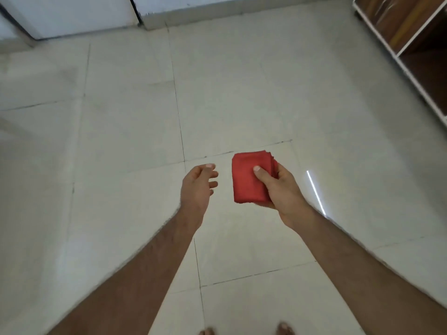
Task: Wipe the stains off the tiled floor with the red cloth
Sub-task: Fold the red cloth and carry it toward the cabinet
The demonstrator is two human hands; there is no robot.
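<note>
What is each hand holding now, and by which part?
The right hand holds the folded red cloth by its right side, thumb on top. The left hand is open and holds nothing.

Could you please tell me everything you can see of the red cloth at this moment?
The red cloth looks like soft towelling, folded into a thick rectangular pad with layered edges showing at its right side. It is held above the tiled floor, not touching it, in the right hand, thumb on top. The left hand is open beside it, apart.
</note>
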